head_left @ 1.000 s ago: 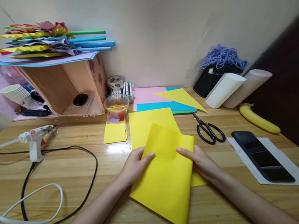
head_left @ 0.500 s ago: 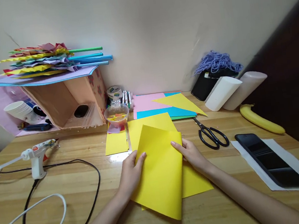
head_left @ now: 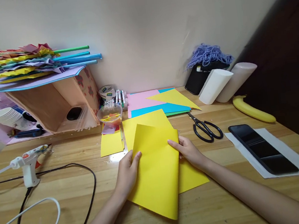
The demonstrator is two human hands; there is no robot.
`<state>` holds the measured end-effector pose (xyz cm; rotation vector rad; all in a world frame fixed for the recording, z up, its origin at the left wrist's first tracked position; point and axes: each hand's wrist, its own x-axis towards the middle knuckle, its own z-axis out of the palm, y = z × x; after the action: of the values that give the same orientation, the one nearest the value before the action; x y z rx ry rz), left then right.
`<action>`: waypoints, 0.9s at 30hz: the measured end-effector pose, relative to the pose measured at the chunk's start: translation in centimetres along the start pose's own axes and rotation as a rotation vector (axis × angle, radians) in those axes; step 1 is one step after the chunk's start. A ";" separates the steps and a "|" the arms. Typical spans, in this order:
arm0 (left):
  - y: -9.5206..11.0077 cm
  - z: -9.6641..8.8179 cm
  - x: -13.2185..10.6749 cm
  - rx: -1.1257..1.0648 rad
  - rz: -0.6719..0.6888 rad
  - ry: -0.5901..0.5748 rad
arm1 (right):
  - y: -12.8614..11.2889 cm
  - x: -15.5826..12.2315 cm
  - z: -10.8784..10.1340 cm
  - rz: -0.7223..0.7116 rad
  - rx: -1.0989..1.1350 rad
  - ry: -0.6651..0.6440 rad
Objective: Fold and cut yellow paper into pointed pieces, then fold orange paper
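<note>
A sheet of yellow paper (head_left: 155, 173), bent over along its right side, is held up above the table between both hands. My left hand (head_left: 126, 171) grips its left edge, thumb on the front face and the other fingers mostly behind. At the bent right edge, my right hand (head_left: 188, 150) pinches the paper near the top corner, thumb in front. Beneath it lies more yellow paper (head_left: 150, 117) on the wooden table. Black-handled scissors (head_left: 207, 128) rest to the right of the right hand.
At the left lie a glue gun (head_left: 30, 165) and looping cables (head_left: 94, 195). A phone (head_left: 263, 149) sits on white paper at the right, near a banana (head_left: 254, 110). Behind are coloured sheets (head_left: 143, 102), a plastic bowl (head_left: 110, 115), a box (head_left: 88, 90) and white rolls (head_left: 215, 85).
The view has shifted slightly, so most things appear a little further left. Both hands keep the same hold on the bent yellow paper.
</note>
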<state>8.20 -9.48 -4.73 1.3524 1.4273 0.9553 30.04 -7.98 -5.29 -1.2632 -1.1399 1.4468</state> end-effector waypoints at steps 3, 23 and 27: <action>0.1 -0.2 0.1 0.042 0.021 0.013 | 0.1 0.1 -0.2 -0.018 0.004 0.002; 0.6 -1.4 0.6 0.157 0.066 -0.094 | 1.3 0.9 -1.0 -0.064 0.210 0.017; 0.5 -1.3 0.6 0.113 0.023 -0.090 | 0.8 0.9 -1.2 -0.072 0.190 -0.026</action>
<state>7.06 -8.72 -4.00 1.4792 1.4173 0.8287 31.13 -7.12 -6.36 -1.0647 -1.0282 1.4833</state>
